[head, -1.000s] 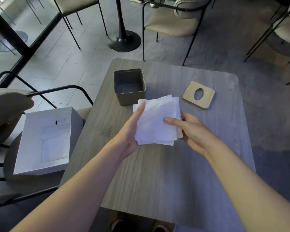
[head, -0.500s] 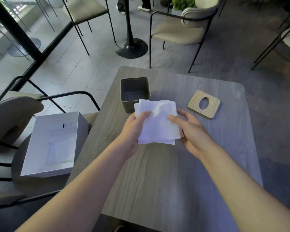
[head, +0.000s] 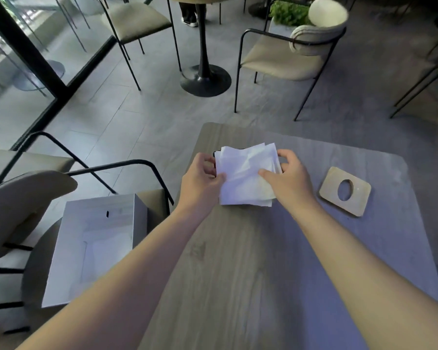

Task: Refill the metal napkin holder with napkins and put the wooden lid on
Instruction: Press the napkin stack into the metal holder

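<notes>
A stack of white napkins (head: 247, 174) is held flat between both hands, right over the square metal napkin holder, which is almost wholly hidden beneath it; only a dark sliver of its rim (head: 215, 154) shows. My left hand (head: 202, 176) grips the stack's left edge, my right hand (head: 287, 179) grips its right edge. The wooden lid (head: 345, 190), a rounded square with an oval hole, lies flat on the table to the right, apart from my hands.
The grey wood table (head: 263, 274) has its left edge close to an armchair (head: 31, 198). An open white cardboard box (head: 96, 246) sits on that chair's seat. Further chairs and a black pedestal table base (head: 205, 79) stand on the floor beyond.
Both hands carried the napkin stack away from me until it covers the metal holder, which was visible before. The lid has not moved on the table.
</notes>
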